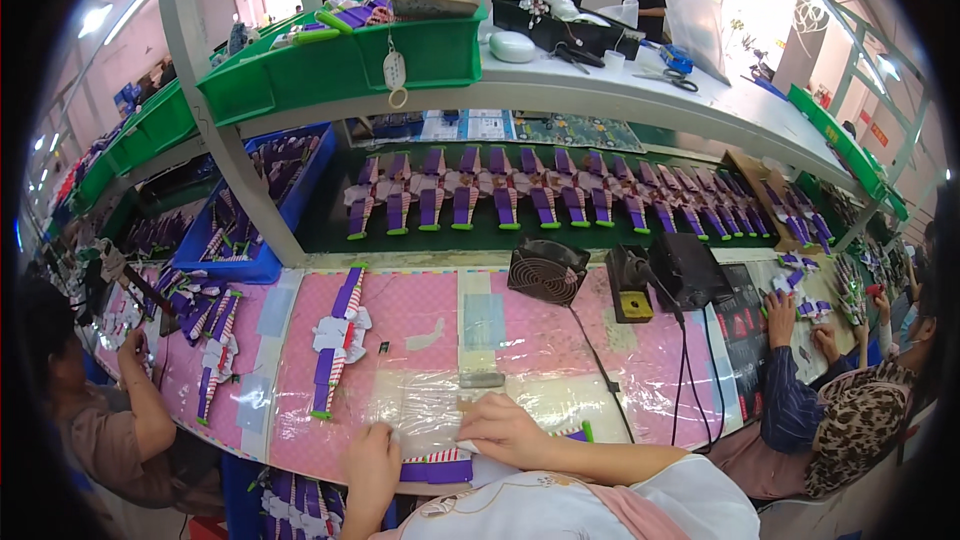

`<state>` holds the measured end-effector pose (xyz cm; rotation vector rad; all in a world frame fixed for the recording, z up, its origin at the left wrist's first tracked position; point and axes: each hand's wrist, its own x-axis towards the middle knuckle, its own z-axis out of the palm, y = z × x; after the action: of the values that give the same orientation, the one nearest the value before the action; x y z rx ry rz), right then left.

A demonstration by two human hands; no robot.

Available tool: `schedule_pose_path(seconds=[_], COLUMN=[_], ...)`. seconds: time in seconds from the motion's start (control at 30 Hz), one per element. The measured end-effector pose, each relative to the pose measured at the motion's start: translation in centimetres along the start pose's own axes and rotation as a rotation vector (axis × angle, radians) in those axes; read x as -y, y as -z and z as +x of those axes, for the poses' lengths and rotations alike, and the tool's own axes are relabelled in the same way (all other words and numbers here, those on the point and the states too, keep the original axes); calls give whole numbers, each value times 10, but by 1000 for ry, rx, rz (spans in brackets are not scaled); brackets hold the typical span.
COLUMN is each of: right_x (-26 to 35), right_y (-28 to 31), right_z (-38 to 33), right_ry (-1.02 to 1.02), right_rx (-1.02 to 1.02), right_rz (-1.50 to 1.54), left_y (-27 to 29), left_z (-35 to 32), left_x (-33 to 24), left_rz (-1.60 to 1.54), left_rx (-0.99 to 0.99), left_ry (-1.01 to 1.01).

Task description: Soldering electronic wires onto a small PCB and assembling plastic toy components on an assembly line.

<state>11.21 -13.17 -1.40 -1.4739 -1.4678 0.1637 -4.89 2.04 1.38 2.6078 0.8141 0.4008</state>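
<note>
A long purple toy part (436,472) with red-and-white stripes and a green end lies across the table's near edge, in front of my body. My right hand (508,432) is closed over its middle, fingertips pinched at a white section. At its left end, my left hand (372,462) has its fingers curled together; a small pale bit shows at the fingertips, too little to name. A matching part (340,340), purple with white lobes, striped sections and green tips, lies on the pink mat (410,290) to the left. Clear film (425,408) covers the mat beyond my hands.
A black fan (548,270), a soldering stand (630,285) and a black box (690,270) with hanging cables stand at the back right. Beyond them a green conveyor (420,245) bears a row of similar parts. Co-workers sit on both sides. A green bin (340,75) sits on the shelf above.
</note>
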Motion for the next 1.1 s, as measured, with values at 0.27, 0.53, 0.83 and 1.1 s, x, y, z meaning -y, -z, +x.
schedule_pose_path(seconds=[0.27,0.53,0.83,1.1], right_x=[2,12,7,18], right_y=[3,-4,-15,-14], right_z=[-43,-35,-16,0], right_ry=[-46,-610,-729,-771], right_rx=[61,-151,-157,-84], right_rz=[189,353,275,514], left_y=[-56,-21,-25,-29], left_z=[54,24,16,36], left_x=[-53,-58,-41,-23], left_rz=[-207,-753,-605,-1409], left_rx=[585,490,199,459], left_ry=[-279,26,94,271])
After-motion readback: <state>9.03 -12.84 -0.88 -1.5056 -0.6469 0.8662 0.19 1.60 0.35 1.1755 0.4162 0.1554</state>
